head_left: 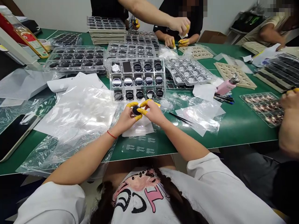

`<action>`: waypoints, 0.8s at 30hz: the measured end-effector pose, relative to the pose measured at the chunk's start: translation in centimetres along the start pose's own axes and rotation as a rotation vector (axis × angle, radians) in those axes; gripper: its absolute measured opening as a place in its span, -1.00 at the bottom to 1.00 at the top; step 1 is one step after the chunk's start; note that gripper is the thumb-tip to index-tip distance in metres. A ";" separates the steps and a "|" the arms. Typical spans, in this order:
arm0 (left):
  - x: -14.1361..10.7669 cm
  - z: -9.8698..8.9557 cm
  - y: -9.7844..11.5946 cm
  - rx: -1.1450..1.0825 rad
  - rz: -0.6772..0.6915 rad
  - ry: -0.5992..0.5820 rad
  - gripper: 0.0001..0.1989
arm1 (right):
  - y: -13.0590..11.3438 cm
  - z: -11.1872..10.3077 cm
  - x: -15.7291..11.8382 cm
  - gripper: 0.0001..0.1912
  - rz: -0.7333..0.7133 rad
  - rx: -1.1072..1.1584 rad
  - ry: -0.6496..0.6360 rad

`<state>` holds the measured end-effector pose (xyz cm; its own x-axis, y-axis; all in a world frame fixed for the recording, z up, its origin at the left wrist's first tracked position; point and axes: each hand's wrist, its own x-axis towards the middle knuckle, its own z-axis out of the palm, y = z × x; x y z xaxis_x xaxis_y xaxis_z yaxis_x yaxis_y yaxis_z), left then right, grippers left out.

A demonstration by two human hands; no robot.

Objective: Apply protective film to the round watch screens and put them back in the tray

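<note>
Black disc (135,109) looks light, stiff and slick, best held by its rim; left hand (125,119) and right hand (153,112) pinch it between yellow cots (141,111)

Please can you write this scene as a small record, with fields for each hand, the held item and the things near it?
left hand: pinches the round black disc; yellow finger cots; red string on wrist
right hand: pinches the same disc; yellow cots
ahead: clear plastic tray holding round black pieces
right: tweezers on the green table
far side: co-worker's hand
</note>
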<state>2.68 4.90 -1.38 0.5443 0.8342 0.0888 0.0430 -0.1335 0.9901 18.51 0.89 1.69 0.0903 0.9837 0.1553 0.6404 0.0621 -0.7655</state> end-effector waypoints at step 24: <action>-0.4 -0.3 1.7 -0.161 -0.095 -0.153 -0.37 | 3.2 -0.7 4.0 -0.90 -0.044 -0.379 -0.114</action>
<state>2.30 4.49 0.27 0.6652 0.7466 -0.0108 -0.0273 0.0388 0.9989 21.46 4.86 0.25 -0.0153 0.9952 0.0963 0.8798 0.0592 -0.4716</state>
